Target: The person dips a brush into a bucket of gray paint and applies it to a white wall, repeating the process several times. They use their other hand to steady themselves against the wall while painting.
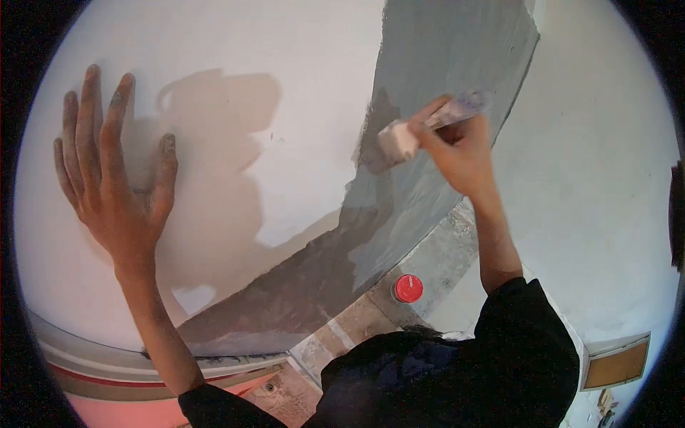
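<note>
Spread flat, my left hand (pixel 121 185) rests on the white part of the wall (pixel 300 78), fingers apart and holding nothing. My right hand (pixel 457 150) grips a wide paint brush (pixel 399 141) by its pale handle. The brush head is at the grey painted band (pixel 446 64), close to its left border with the white. Motion blurs the bristles, so contact with the wall is hard to make out. The grey band runs down from the top and curves to the lower left.
A red-topped container (pixel 408 288) stands on the stained floor (pixel 357 321) below the wall. Another pale wall (pixel 592 178) meets the grey band at the right. A brown framed panel (pixel 617 364) is at the lower right. Red and pink surfaces (pixel 121 406) lie lower left.
</note>
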Demonstrator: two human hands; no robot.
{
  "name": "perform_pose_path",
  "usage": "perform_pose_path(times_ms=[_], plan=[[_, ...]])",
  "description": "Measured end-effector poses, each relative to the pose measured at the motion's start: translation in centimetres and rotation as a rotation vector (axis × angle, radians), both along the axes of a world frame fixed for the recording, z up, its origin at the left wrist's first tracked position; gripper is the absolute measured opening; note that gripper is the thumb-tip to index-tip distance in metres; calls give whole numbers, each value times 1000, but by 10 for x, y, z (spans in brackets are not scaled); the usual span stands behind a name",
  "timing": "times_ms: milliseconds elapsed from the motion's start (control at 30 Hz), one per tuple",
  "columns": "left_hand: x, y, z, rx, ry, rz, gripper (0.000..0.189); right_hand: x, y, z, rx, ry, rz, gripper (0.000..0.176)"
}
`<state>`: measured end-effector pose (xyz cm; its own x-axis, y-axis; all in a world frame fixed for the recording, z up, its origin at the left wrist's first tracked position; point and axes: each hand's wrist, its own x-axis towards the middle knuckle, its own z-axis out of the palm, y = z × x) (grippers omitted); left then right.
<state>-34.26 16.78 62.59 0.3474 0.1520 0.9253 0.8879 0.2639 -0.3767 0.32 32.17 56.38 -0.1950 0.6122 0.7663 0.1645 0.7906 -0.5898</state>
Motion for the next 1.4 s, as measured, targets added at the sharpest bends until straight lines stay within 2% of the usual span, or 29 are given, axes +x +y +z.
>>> perform_pose_path(times_ms=[67,167,267,367,467,567,667,767,867,967,1067,1167,1267,1367,1400], plan=[[2,-1,0,-12,18,9,63,-4,7,-7,-43,-157,-104,16],[6,-2,1,-13,61,16,59,-2,31,14,76,-165,-104,19],[7,-1,1,-8,65,10,58,6,37,51,217,-4,-3,16],[9,0,2,4,52,3,60,14,15,68,379,57,-30,8],[9,0,0,17,16,23,65,20,-10,30,104,153,69,10],[6,-1,0,15,29,22,63,15,-11,-10,-88,66,104,11],[9,-1,0,-13,52,5,59,10,9,-2,-88,-163,-14,10],[12,-1,1,-12,53,2,59,14,38,33,21,-218,-64,10],[13,0,1,-12,47,5,60,14,33,62,170,23,121,12],[13,-1,0,-13,28,33,62,17,12,50,159,128,91,16],[10,-1,-1,10,8,52,64,13,12,28,72,-98,35,11],[13,1,-1,7,9,37,65,7,24,43,65,-179,-54,7],[16,2,-3,17,1,33,66,11,26,65,280,138,212,8],[16,0,-5,23,2,41,66,37,22,61,675,67,52,16],[15,1,-6,27,7,46,66,43,21,53,712,-3,48,19]])
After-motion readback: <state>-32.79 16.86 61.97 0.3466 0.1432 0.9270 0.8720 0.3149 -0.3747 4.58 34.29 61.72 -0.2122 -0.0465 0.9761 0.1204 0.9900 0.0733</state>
